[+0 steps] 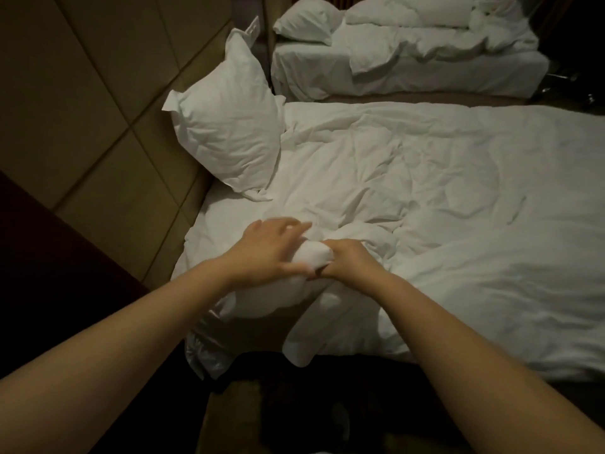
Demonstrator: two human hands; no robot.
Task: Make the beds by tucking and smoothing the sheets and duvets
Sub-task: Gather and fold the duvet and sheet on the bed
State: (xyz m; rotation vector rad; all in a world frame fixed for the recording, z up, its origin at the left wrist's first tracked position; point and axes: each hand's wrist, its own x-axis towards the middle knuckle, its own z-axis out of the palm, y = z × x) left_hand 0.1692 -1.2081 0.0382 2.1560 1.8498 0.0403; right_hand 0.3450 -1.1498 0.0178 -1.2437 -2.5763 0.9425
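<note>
Head view: left grip (269, 253) and right grip (347, 261) both clutch the bunched duvet (425, 191) corner.

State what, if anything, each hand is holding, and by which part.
Both hold the duvet by a bunched-up fold at its near edge: the right hand grips the bunch, the left hand clasps it between thumb and blurred fingers.

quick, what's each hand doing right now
left hand: on the bunched duvet, fingers blurred, grip cannot be told
right hand: closed, gripping the same duvet bunch
</note>
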